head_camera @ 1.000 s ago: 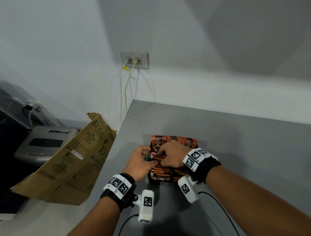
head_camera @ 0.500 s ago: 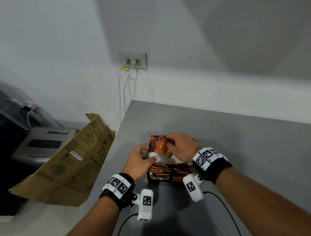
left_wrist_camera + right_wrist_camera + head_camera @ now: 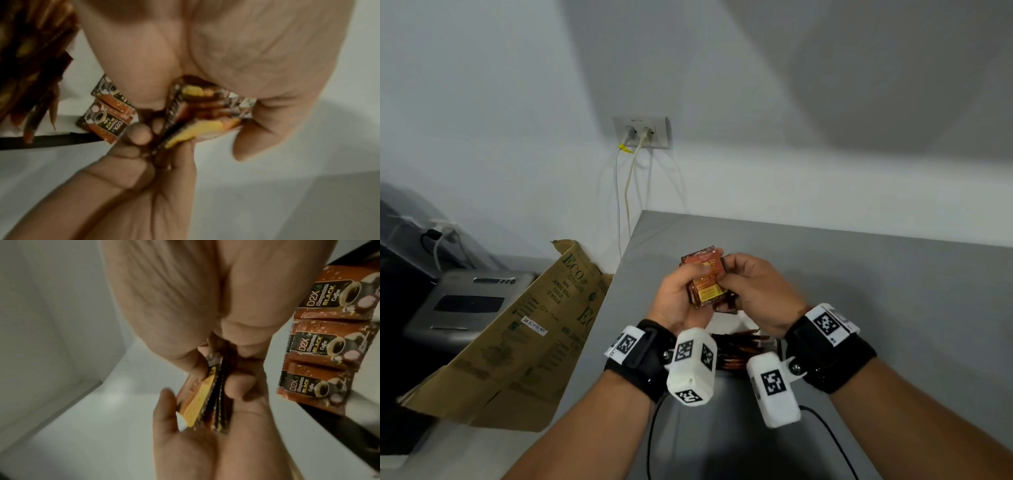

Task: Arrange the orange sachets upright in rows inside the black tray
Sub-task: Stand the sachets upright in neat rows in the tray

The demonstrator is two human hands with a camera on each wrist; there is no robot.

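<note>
We hold a small stack of orange sachets (image 3: 703,284) above the black tray (image 3: 349,421), left hand (image 3: 674,298) and right hand (image 3: 760,294) both pinching it. Thin, light, slippery foil; best gripped by the edges.

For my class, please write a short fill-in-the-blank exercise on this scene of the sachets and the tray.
1. Both hands hold a small stack of ____ sachets above the tray.
2. The tray is ____ in colour.
3. The sachets standing in the tray bear the word BLACK and picture a cup of ____.
4. A folded ____ box leans beside the grey counter.

Missing words: orange; black; coffee; cardboard
</note>
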